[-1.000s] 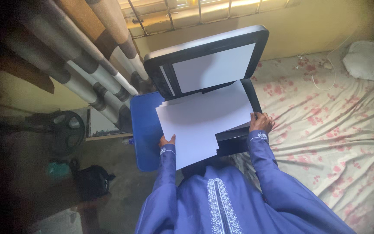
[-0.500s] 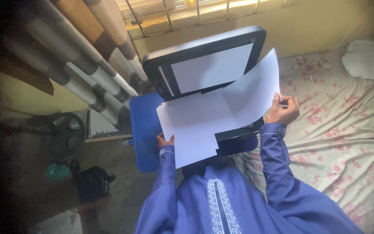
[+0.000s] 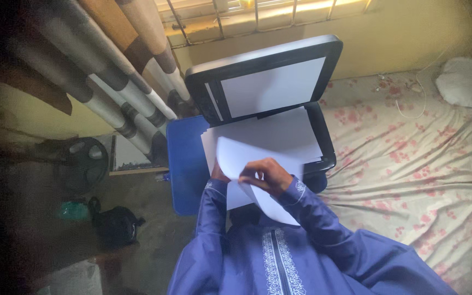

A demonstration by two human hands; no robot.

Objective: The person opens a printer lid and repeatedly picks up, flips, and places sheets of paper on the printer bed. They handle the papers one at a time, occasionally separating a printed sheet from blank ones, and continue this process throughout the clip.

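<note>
Both hands, right (image 3: 266, 176) and left (image 3: 219, 173), grip curled paper sheets (image 3: 247, 158).

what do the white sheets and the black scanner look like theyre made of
The sheets look like plain matte paper: thin, and the top one curls under the right hand. The scanner looks like hard black plastic with a slight sheen along its raised lid, though that is only by appearance.
</note>
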